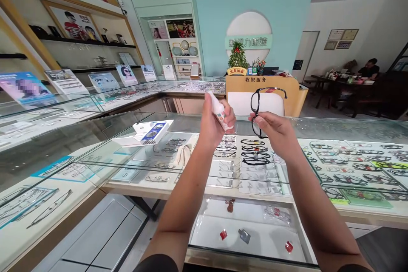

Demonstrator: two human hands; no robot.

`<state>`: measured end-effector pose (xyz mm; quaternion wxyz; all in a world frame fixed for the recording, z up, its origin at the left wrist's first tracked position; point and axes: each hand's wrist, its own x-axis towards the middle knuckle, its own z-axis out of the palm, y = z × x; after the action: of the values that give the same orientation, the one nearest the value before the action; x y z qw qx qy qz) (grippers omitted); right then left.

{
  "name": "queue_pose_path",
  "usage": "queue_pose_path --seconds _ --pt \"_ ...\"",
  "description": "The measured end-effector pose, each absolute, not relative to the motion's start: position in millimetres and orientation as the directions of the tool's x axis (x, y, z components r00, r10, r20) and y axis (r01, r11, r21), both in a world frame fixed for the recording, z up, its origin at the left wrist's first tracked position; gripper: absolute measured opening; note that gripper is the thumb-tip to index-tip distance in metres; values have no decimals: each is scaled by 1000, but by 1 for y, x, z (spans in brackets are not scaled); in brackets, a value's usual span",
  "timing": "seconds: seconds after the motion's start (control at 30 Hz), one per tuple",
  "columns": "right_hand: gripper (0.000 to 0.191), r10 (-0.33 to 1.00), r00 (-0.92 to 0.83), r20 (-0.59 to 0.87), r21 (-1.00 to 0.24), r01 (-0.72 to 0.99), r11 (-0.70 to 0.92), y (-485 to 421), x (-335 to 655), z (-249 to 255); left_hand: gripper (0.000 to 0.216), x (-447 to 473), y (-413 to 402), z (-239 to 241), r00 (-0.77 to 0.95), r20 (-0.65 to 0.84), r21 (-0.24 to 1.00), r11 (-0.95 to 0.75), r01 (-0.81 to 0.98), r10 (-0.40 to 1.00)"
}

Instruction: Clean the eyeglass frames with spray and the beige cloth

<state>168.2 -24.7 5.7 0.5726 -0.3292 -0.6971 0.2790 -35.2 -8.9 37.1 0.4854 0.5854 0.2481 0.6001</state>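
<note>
My left hand point(214, 121) is wrapped round a small white spray bottle point(219, 111) with a printed label, tilted over the glass counter. To its right, my right hand point(276, 131) pinches a pair of black-framed eyeglasses point(256, 101) near the bridge. The glasses are turned on end, one lens above the other, with a temple arm reaching out to the right. Bottle and glasses are apart, both held above the counter. Below them, a column of dark eyeglass frames point(256, 153) lies inside the display case, beside a crumpled beige cloth point(184, 154).
An open white box with a blue panel point(153, 132) sits on the glass counter point(127, 168). An open drawer point(207, 231) holding small packets is in front of me. Beyond stand a white chair back point(239, 98) and a wooden cashier desk point(293, 93). A person point(369, 69) sits far right.
</note>
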Motion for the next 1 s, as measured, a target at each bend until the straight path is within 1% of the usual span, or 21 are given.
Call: queue_pose_path --seconds 0.07,0.17,0.27,0.37,0.43,0.53,0.63,0.7,0.77,0.87,1.0 --pt "36 779 -154 607 -768 138 626 -30 167 8 84 -37 -12 36 266 390 902 -308 -302 882" --pt "38 795 -185 578 -785 140 603 -32 164 7 88 -42 -7 31 367 296 936 -192 -294 882" --pt "39 809 -195 554 -808 107 579 -27 160 3 89 -46 3 25 433 228 953 -109 -282 872" --pt "38 826 -194 529 -838 39 545 -17 156 -4 88 -48 15 18 449 201 953 -67 -297 871" --pt "37 845 -199 496 -862 6 507 -12 154 -7 88 -47 24 10 408 195 954 -75 -291 892" --pt "38 871 -206 446 -892 -29 451 -6 151 -12 84 -43 40 -6 248 218 964 -167 -208 944" --pt "38 883 -229 409 -912 -69 404 -2 146 -17 78 -38 52 -23 79 344 939 -340 -60 936" --pt "37 877 -263 403 -915 -83 395 0 143 -20 77 -36 57 -31 17 407 912 -407 40 913" --pt "36 865 -293 407 -912 -82 401 2 140 -22 77 -35 58 -35 -9 412 907 -409 96 911" --pt "39 859 -311 406 -911 -57 409 1 138 -22 75 -34 60 -38 -32 394 914 -387 121 919" --pt "42 859 -314 404 -910 -37 414 -1 137 -20 75 -34 65 -40 -43 375 924 -370 95 926"
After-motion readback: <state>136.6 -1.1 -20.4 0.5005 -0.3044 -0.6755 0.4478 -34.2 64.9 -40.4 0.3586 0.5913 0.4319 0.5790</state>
